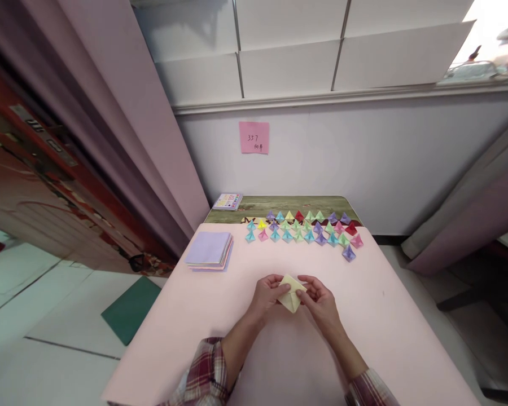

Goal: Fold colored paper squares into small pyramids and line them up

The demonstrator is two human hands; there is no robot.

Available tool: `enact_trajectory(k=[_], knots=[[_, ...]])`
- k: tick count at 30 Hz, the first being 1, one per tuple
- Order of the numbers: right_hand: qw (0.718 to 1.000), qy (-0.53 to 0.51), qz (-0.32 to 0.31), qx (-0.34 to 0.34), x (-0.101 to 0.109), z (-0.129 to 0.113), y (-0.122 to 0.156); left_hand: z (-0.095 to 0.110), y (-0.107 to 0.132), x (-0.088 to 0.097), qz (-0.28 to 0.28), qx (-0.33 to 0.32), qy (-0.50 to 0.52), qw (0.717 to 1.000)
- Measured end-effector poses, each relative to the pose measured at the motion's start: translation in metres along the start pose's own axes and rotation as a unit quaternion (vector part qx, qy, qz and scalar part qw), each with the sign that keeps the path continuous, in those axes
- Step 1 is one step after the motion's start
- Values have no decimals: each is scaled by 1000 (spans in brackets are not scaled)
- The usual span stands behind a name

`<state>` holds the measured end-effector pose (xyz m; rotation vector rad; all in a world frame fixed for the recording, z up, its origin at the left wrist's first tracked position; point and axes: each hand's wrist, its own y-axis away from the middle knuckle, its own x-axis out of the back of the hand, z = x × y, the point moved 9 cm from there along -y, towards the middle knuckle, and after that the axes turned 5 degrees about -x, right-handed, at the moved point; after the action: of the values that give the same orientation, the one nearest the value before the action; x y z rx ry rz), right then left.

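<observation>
Left hand (265,297) and right hand (323,304) pinch folded pale-yellow paper (292,303); from it, rows of origami pieces (320,239) sit at twelve o'clock, a paper stack (207,248) at ten.

We look down at a pale pink counter (211,332), over which the fingers (273,278) of our left hand (261,298) and right hand (324,305) pinch a folded pale yellow paper (292,303) from either side, thumbs on top. Ahead of us, small folded paper pieces (287,236) in purple, blue, green, yellow, pink and red stand in rows, with one purple piece (349,253) nearer us at the right end. To our left lies a stack of square paper (207,248), purple on top; behind it, a printed booklet (227,201). On the wall (322,152) we see a pink note (254,135) marked "357", and at left a purple curtain (161,113) hangs beside a green board (131,309) on the floor (68,361).
</observation>
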<state>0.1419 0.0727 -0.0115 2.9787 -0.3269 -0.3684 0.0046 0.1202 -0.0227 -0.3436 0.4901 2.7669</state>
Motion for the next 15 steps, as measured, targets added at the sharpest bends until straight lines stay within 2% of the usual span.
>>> enact_trajectory(k=[2, 5, 10, 15], knots=[[1000, 10, -10, -5, -2, 1, 0, 1, 1, -2, -3, 6, -4, 1000], [999, 7, -20, -27, -4, 4, 0, 6, 2, -1, 22, -3, 11, 1000], [990, 4, -110, -89, -22, 13, 5, 7, 3, 6, 89, -3, 61, 994], [989, 22, -136, -60, -26, 10, 5, -2, 6, 0, 57, 39, 104, 992]])
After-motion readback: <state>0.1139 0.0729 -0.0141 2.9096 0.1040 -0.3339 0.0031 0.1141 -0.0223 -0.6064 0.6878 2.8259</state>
